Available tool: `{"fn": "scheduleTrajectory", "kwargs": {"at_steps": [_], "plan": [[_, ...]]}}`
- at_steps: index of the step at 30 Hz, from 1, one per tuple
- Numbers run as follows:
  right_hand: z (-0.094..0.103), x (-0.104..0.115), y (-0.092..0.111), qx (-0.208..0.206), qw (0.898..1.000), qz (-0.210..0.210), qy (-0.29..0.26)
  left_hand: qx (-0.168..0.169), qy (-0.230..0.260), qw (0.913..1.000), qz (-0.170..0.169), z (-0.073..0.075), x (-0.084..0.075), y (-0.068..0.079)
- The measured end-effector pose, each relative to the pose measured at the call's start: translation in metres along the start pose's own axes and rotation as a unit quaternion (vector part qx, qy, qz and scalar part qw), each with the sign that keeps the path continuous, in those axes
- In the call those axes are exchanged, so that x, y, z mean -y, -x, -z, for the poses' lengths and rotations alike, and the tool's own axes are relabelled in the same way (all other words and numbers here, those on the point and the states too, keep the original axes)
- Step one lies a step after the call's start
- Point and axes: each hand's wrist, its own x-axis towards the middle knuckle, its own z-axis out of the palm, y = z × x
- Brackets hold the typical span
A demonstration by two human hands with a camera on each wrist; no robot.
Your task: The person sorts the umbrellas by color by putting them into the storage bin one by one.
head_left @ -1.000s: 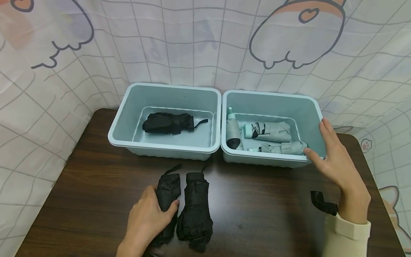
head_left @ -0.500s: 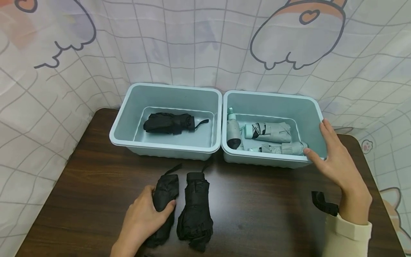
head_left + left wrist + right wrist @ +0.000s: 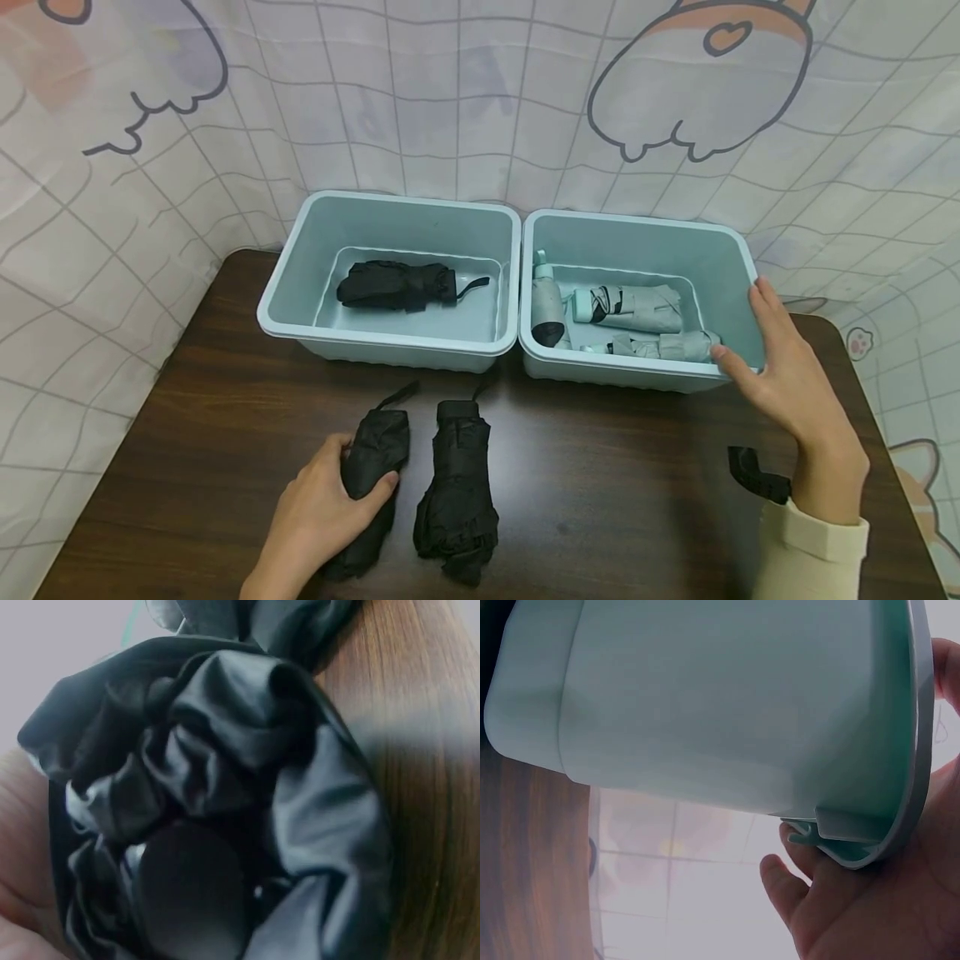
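My left hand (image 3: 318, 508) grips a black folded umbrella (image 3: 378, 450) from its left side, thumb across the near right side, at the front of the table. Its bunched cloth end (image 3: 217, 750) fills much of the left wrist view. A second black folded umbrella (image 3: 455, 492) lies just to the right. My right hand (image 3: 795, 383) rests on the right rim of the right light-blue bin (image 3: 637, 221), fingers mostly straight along the edge and thumb near the front corner. In the right wrist view the fingertips sit beside the bin's outer wall (image 3: 705, 697).
A left light-blue bin (image 3: 405, 202) holds one black folded umbrella (image 3: 393, 285). Several grey folded umbrellas (image 3: 641, 308) with mint handles lie in the right bin. Both bins stand side by side at the back of the dark wooden table (image 3: 600, 483), against a patterned curtain (image 3: 450, 100).
My left hand has shifted left with the gripped black umbrella, widening the space between it and the second umbrella. The right hand stays on the bin rim.
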Motion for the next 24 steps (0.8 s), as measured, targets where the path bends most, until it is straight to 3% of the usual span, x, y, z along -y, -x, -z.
{"fn": "scheduleTrajectory", "kwargs": {"at_steps": [24], "plan": [[0.0,-0.001,0.0,-0.013,1.0,0.004,0.011,-0.026,-0.005,0.9992,-0.03,0.027,0.003,0.018]]}}
